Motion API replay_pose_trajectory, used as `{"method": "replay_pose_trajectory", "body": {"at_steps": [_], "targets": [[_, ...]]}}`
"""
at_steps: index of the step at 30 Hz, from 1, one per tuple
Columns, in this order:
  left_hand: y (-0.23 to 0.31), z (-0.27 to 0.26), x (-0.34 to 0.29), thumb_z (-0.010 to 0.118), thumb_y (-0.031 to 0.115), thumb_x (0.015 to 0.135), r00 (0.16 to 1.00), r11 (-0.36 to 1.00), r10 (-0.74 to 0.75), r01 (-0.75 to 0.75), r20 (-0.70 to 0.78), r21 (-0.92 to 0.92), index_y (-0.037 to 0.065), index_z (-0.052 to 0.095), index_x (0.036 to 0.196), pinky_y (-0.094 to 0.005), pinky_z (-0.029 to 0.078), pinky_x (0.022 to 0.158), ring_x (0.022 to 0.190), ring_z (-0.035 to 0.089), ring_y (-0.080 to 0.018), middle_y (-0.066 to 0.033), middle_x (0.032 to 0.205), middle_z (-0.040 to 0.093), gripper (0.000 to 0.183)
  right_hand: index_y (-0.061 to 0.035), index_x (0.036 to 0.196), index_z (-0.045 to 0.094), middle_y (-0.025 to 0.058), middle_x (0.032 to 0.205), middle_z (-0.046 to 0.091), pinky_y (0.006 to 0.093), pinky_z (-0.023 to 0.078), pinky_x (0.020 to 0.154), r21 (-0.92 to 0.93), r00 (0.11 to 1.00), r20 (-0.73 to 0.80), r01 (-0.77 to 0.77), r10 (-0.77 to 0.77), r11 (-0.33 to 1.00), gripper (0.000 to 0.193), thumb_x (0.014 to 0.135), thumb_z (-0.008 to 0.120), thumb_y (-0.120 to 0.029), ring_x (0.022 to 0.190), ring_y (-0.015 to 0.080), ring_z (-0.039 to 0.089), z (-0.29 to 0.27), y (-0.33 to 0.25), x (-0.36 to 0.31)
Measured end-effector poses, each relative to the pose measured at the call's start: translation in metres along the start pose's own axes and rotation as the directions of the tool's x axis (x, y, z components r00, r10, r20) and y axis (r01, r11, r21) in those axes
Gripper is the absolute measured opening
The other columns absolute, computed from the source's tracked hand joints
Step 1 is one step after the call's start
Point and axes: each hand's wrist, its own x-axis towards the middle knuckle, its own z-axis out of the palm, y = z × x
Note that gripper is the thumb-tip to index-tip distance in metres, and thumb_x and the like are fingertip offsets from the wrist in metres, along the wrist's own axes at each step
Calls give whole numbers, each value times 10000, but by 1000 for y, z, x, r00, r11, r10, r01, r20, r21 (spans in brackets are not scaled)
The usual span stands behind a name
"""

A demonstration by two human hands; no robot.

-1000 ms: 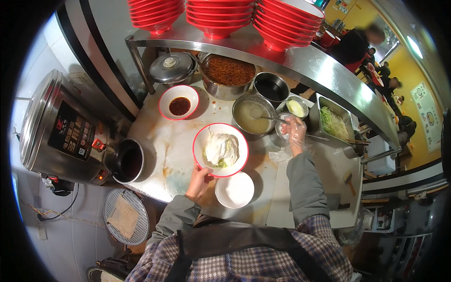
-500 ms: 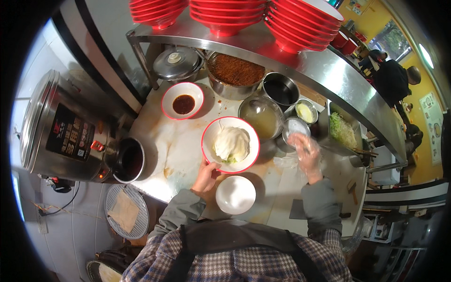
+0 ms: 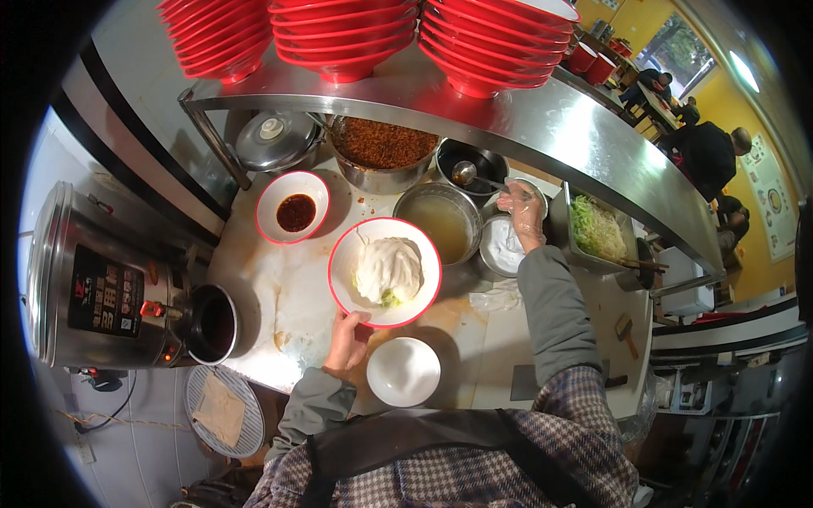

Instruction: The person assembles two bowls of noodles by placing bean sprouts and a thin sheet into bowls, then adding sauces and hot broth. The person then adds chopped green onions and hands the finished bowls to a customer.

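My left hand (image 3: 347, 339) grips the near-left rim of a white bowl with a red edge (image 3: 429, 275). In that bowl lies a mound of pale noodles (image 3: 388, 264) with bits of green at its near side. My right hand, in a clear plastic glove (image 3: 522, 212), is closed on the handle of a metal ladle (image 3: 463, 173). The ladle's cup is over a pot of dark liquid (image 3: 449, 155); I cannot tell whether it touches the liquid. Just below my right hand stands a container of white powder (image 3: 501, 245). A small white bowl (image 3: 404, 372) stands nearest me.
A pot of cloudy liquid (image 3: 436, 220), a pot of brown crumbly topping (image 3: 385, 144) and a bowl of dark sauce (image 3: 295, 212) stand around. Shredded greens (image 3: 597, 229) fill a tray at right. A steel shelf (image 3: 373, 102) with red bowl stacks (image 3: 339, 38) overhangs the back.
My right hand has moved from above the white powder farther back and now holds the ladle. The noodle bowl stays in my left hand. The whole view has shifted.
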Motion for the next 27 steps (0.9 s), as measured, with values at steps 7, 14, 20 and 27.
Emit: {"method": "replay_pose_trajectory", "body": {"at_steps": [7, 14, 20, 27], "targets": [[7, 8, -3, 531, -22, 831, 998, 997, 24, -20, 60, -70, 73, 422, 1334, -354, 576, 777, 993, 619, -220, -100, 1218, 558, 523, 60, 1069, 627, 144, 884, 695, 311, 580, 698, 55, 989, 83, 120, -124, 991, 220, 974, 589, -135, 720, 200, 700, -13, -67, -58], [5, 3, 5, 527, -22, 838, 998, 994, 38, -32, 59, -104, 118, 366, 1408, -370, 582, 805, 1085, 591, -218, -91, 1282, 523, 609, 22, 1072, 644, 133, 972, 695, 324, 576, 729, -160, 818, 380, 518, -431, 841, 153, 948, 583, -45, 818, 212, 701, -9, -109, -151], [10, -4, 4, 514, -9, 830, 992, 981, 94, -79, 81, -175, 91, 347, 1413, -389, 562, 806, 1055, 596, -237, -106, 1266, 533, 614, -67, 1219, 617, 145, 1145, 625, 331, 569, 786, -496, 490, 828, 867, -274, 52, 341, 881, 585, -40, 1002, 262, 651, 11, -61, -160], [25, -49, -8, 518, -20, 811, 991, 987, 115, -122, -72, -100, 93, 379, 1392, -368, 549, 829, 1065, 598, -228, -102, 1260, 540, 608, -96, 1447, 391, 220, 1326, 499, 445, 470, 972, -487, 513, 858, 827, -24, 279, 595, 874, 523, -10, 1213, 395, 505, 100, -61, -74]]}}
